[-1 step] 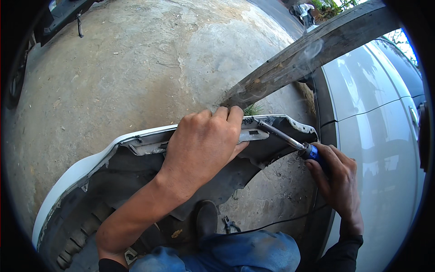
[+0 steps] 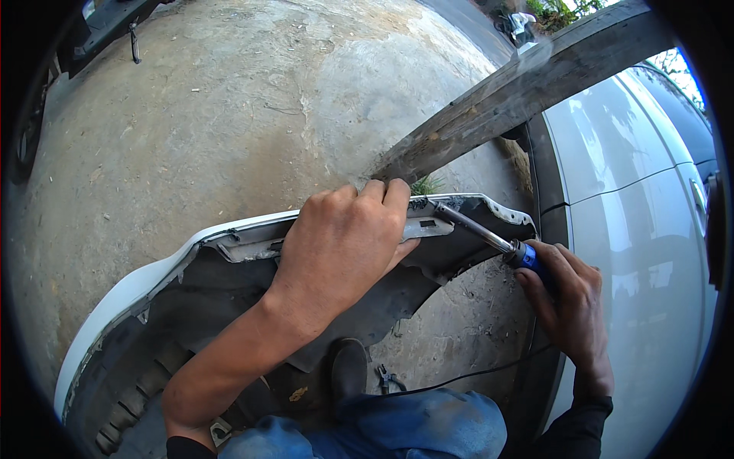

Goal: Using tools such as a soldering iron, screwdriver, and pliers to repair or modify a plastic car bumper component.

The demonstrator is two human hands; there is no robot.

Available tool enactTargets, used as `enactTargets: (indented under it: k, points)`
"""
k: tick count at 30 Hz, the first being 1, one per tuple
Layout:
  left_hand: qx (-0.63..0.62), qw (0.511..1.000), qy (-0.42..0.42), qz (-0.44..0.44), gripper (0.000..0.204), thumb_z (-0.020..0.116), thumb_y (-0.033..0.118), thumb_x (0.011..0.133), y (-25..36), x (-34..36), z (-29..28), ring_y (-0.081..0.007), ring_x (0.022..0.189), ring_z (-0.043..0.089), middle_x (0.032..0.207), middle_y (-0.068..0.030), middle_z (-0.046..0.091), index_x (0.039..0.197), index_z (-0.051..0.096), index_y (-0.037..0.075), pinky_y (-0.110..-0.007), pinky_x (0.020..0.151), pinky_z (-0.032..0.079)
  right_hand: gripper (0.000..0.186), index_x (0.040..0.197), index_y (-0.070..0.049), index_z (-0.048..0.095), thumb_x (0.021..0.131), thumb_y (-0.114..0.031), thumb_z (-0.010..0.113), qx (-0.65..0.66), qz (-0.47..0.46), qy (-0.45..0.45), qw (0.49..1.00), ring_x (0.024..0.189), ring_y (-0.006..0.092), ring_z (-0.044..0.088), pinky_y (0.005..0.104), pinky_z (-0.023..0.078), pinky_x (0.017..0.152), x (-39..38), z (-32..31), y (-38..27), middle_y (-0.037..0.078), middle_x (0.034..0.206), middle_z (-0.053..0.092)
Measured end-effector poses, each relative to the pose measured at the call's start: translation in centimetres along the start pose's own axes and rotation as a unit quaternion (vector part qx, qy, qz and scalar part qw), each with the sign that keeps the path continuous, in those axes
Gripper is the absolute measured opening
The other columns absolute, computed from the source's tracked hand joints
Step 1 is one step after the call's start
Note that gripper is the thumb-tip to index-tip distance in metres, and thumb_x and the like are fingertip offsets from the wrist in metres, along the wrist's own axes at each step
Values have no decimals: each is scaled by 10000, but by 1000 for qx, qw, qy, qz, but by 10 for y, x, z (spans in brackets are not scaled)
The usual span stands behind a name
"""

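Right of the white car bumper (image 2: pixel 164 269), the right hand (image 2: pixel 566 298) is gripping the soldering iron (image 2: pixel 482 231) by its blue handle; the shaft is slanting up-left to the bumper's far edge, where the left hand (image 2: pixel 344 237), nearer the tip, is clasping.

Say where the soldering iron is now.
In the head view, right of centre: the soldering iron is in the right hand, its tip at the white-edged panel, just right of the left hand.

The curved white bumper (image 2: pixel 229 294) looks smooth outside, matt black plastic inside. The slim blue-handled soldering iron (image 2: pixel 489 236) has a shiny metal shaft. The slanted grey wooden beam (image 2: pixel 489 113) looks rough.
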State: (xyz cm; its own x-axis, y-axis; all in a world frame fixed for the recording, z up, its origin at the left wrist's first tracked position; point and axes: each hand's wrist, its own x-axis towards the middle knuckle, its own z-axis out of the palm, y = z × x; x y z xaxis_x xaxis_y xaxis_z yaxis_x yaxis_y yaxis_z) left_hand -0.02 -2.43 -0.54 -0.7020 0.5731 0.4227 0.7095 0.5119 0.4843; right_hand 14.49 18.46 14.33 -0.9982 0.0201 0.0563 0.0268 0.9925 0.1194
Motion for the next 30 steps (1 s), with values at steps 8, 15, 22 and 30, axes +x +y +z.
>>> enactTargets:
  k: [8,15,22,30]
  points:
    - [2,1000,0,2,463,920,307,804,0,0,0,-299,864,770,915,-125,745,1076,661,35,-398,773,621,336,1243,-68,715,1002,-294,781,-26,3,-1,1000,738,257,689,407,446,669,3,0,-1,74,895,687]
    - [1,1000,3,3,453,923,305,803,-1,0,0,-301,854,772,918,-127,749,1056,659,37,-396,765,623,340,1247,-77,720,1009,-313,778,-42,-3,4,999,735,239,687,400,422,655,2,1,-1,61,889,684]
    - [2,1000,6,4,447,922,306,804,0,0,-1,-303,845,772,904,-124,746,1051,660,40,-398,758,623,356,1254,-78,723,1002,-321,787,-59,-11,0,998,744,236,693,406,423,668,1,-1,-6,57,901,688]
    - [-1,1000,8,4,452,924,309,802,0,0,0,-306,859,773,904,-129,744,1048,659,38,-401,766,622,366,1255,-75,727,992,-320,797,-47,3,6,999,742,237,687,403,425,676,1,-4,-4,63,897,683]
